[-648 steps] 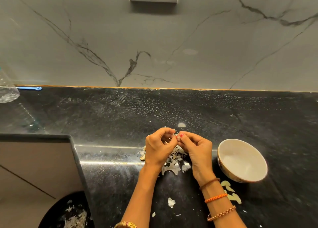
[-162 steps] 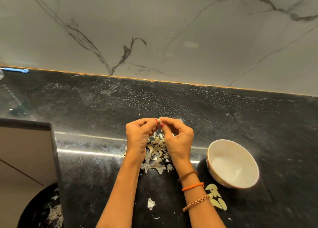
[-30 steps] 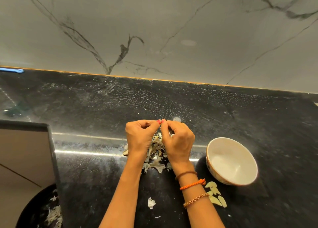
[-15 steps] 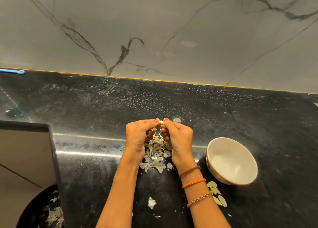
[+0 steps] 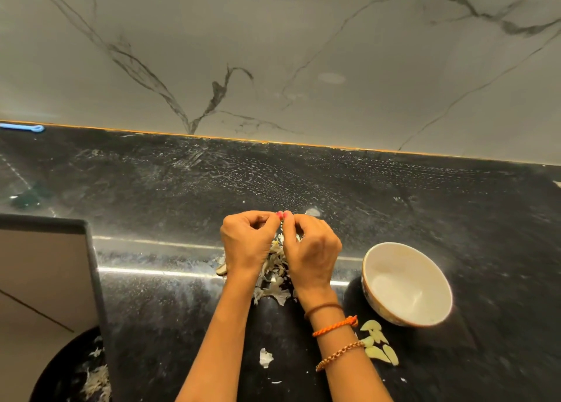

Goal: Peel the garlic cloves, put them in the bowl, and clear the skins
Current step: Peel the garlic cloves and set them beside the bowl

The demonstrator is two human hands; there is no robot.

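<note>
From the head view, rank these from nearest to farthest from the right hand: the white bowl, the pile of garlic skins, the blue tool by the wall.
1. Pile of garlic skins: directly beneath the right hand.
2. White bowl: to its right on the counter.
3. Blue tool: far left, against the wall.

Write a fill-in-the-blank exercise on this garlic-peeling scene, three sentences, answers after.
1. The white bowl stands to the ____ of both hands.
2. The left hand and right hand meet at the fingertips above a pile of garlic ____.
3. The inside of the bowl looks ____.

Missing words: right; skins; empty
</note>
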